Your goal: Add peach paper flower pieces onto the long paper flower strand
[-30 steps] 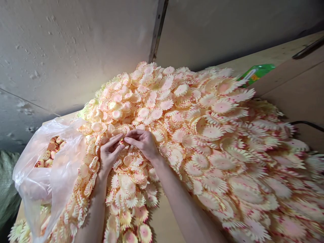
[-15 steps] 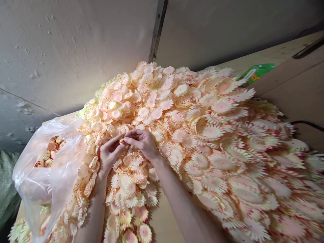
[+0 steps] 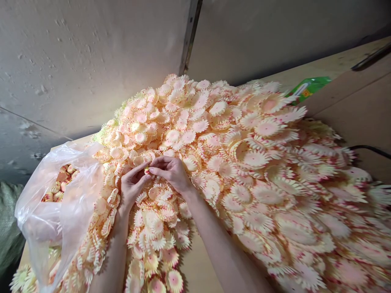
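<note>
My left hand (image 3: 133, 183) and my right hand (image 3: 170, 171) meet above a big heap of pale pink artificial flower petal discs (image 3: 256, 158) with fringed, red-tipped edges. Between their fingertips sits a small yellow and red rolled flower center (image 3: 147, 170), pinched from both sides. My fingers cover most of it. Loose petal discs (image 3: 154, 224) lie just under my wrists and between my forearms.
To the left, a clear plastic bag (image 3: 33, 199) holds several small rolled flower centers (image 3: 64, 179). A green packet (image 3: 311, 87) lies at the back right, and a black cable (image 3: 371, 149) runs below it. Grey wall panels (image 3: 100, 53) stand behind the wooden table (image 3: 200, 264).
Hardly anything differs. My fingertips shift very slightly around the small flower center; both hands stay in the same place.
</note>
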Motion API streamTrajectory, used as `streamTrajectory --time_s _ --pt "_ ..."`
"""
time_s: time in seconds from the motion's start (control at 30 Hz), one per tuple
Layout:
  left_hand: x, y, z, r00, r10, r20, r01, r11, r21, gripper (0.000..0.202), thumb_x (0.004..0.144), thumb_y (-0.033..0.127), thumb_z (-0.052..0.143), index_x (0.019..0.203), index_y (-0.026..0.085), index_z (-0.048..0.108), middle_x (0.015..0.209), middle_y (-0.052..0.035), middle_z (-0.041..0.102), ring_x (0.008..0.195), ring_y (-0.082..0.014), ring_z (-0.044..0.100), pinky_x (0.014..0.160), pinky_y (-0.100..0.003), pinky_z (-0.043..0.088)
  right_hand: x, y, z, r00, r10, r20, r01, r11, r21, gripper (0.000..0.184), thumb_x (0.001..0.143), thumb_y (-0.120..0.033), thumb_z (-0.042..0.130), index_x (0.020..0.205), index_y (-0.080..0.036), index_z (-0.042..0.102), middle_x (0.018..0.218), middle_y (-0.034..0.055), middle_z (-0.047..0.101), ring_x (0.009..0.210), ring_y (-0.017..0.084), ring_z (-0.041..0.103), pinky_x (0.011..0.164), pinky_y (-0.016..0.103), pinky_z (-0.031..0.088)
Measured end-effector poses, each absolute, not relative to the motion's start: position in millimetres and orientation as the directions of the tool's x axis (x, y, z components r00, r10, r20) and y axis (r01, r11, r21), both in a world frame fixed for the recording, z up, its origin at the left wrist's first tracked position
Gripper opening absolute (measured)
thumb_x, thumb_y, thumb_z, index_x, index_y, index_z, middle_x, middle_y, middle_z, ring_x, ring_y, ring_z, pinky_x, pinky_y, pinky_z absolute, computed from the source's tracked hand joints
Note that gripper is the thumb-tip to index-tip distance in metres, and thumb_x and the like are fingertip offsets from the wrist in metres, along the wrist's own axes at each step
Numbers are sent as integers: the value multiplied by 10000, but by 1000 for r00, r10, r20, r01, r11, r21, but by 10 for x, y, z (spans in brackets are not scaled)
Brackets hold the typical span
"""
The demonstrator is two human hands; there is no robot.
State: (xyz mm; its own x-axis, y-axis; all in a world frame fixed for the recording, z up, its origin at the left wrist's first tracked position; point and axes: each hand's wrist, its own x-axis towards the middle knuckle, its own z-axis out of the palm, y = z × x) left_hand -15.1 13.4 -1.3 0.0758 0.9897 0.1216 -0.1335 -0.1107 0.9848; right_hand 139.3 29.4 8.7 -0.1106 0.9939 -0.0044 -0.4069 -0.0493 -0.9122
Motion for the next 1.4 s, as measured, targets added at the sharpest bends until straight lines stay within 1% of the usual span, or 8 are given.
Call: streamTrajectory --time_s 0.13,0.33,0.53,0.7,0.9,1.07,1.23,1.4 --pt "-145 137 12 53 990 134 -105 -127 986 408 695 276 815 1085 188 734 1119 -98 736 1011 -226 698 918 -335 549 1401 290 71 -125 992 -18 -404 -68 -912 220 626 -317 814 752 -170 708 712 26 737 547 143 656 448 234 522" --pt "-147 143 3 52 987 155 -107 -149 983 381 694 262 816 1062 195 741 1111 -95 739 1007 -220 699 922 -336 545 1406 296 73 -116 993 29 -391 -19 -920 194 608 -252 832 751 -177 724 715 14 740 629 128 676 591 227 533" --pt "-142 135 9 58 987 148 -110 -141 984 383 699 256 811 1067 184 735 1132 -97 731 1032 -225 690 929 -336 539 1407 293 87 -109 994 11 -361 -29 -932 205 616 -292 818 746 -172 714 723 27 740 641 155 683 612 268 542" --pt "-131 132 43 37 987 154 -104 -150 983 345 725 278 793 1051 190 729 1107 -90 739 976 -197 701 851 -286 551 1389 329 17 -70 998 -5 -347 -29 -937 236 601 -294 824 763 -172 704 720 16 718 632 138 656 614 255 529" --pt "-140 145 2 -69 978 196 -109 -203 973 255 803 321 722 1020 196 673 1138 -85 724 1080 -187 670 879 -265 531 1386 355 3 -18 1000 6 -330 0 -944 257 602 -328 824 749 -173 681 740 17 685 671 131 613 661 257 514" --pt "-160 165 -55 -75 983 170 -136 -179 974 252 813 346 709 1008 209 628 1086 -66 738 923 -148 701 795 -242 534 1403 347 31 -67 998 9 -349 -15 -937 240 608 -310 824 747 -176 682 741 7 687 692 128 615 698 261 504" --pt "-169 160 -42 -60 985 161 -120 -167 979 280 798 342 722 1025 200 638 1103 -71 730 964 -158 691 805 -241 530 1417 328 73 -89 996 14 -337 -17 -941 212 642 -319 805 777 -187 708 775 22 711 737 150 644 733 287 523" --pt "-172 157 -41 -62 987 147 -94 -152 984 312 801 355 719 1058 198 640 1085 -64 733 848 -125 686 734 -212 520 1418 314 95 -125 992 23 -363 -24 -932 247 615 -319 819 787 -182 706 783 23 717 748 154 659 740 291 544"
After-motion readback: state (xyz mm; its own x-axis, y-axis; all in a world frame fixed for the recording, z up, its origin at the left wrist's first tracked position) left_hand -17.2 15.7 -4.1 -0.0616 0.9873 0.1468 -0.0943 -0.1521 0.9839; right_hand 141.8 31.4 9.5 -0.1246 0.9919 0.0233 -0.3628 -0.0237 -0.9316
